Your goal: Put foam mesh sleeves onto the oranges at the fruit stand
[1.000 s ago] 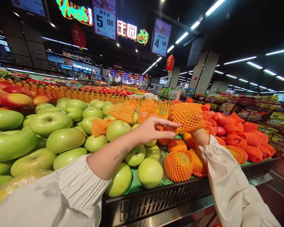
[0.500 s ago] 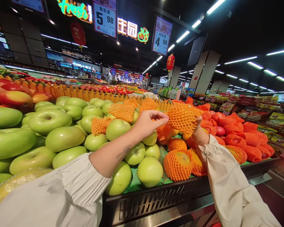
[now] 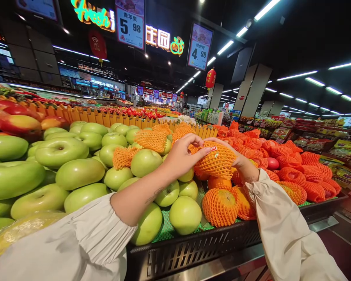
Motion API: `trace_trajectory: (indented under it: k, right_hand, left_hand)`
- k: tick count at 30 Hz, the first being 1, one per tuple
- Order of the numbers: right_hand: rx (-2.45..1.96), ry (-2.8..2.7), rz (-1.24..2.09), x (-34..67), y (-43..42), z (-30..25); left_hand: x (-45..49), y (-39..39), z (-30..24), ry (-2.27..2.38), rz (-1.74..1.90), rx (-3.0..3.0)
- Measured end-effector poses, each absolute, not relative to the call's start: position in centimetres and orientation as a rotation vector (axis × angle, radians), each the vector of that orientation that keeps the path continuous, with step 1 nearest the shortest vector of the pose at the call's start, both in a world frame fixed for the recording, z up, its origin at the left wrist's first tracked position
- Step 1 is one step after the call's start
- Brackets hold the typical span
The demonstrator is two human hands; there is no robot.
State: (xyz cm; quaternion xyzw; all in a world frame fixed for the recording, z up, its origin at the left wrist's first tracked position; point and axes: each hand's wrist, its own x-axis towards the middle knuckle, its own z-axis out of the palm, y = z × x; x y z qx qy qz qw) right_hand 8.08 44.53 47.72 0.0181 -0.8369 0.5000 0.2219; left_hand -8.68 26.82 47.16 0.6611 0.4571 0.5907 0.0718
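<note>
An orange in an orange foam net [image 3: 217, 160] is held over the fruit bin between both my hands. My left hand [image 3: 183, 154] curls round its left side, fingertips on the top. My right hand [image 3: 233, 155] grips its right side and top, the wrist in a cream sleeve. Below it lie more netted oranges [image 3: 220, 207] on a green mat. Green apples [image 3: 76, 171] fill the bin to the left, a few with orange nets [image 3: 151, 139] on them.
A black slatted crate edge [image 3: 193, 249] runs along the front of the display. Red-netted fruit [image 3: 307, 175] lies to the right, mangoes [image 3: 14, 123] at far left. A yellow picket divider [image 3: 105, 117] stands behind. Price signs [image 3: 129, 24] hang overhead.
The netted orange has come down from a raised position to just above the pile. My left hand has closed onto its left side, and my right hand has turned over its top.
</note>
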Motion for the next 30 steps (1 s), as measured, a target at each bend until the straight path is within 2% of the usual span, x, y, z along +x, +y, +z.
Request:
trace_trajectory:
  k: [4, 9, 12, 15, 17, 22, 26, 30]
  right_hand:
    - [0.147, -2.378, 1.389, 8.1, 44.5, 47.5]
    - [0.231, -2.304, 1.488, 8.3, 42.8, 47.8]
    - [0.136, -2.241, 1.401, 8.3, 42.6, 47.8]
    - [0.046, -2.162, 1.342, 8.0, 43.2, 47.4]
    - [-0.009, -2.156, 1.354, 7.9, 43.7, 47.1]
    - [0.005, -2.149, 1.415, 7.4, 44.1, 46.9]
    - [-0.179, -2.069, 1.601, 7.1, 44.4, 47.0]
    - [-0.285, -2.031, 1.536, 7.1, 44.9, 47.0]
  left_hand:
    - [-9.1, 27.2, 47.2, 1.491, 1.853, 1.897]
    - [-9.3, 27.0, 47.2, 1.721, 1.732, 1.848]
    - [-9.1, 26.4, 47.1, 1.630, 1.742, 2.200]
    - [-8.9, 26.2, 46.8, 1.445, 1.516, 2.621]
    - [-8.9, 26.3, 46.6, 1.478, 1.417, 2.698]
    - [-9.1, 26.8, 46.2, 1.632, 1.440, 2.582]
    - [-9.1, 26.9, 46.2, 1.743, 1.497, 2.452]
    - [-9.0, 27.0, 46.3, 1.764, 1.532, 2.389]
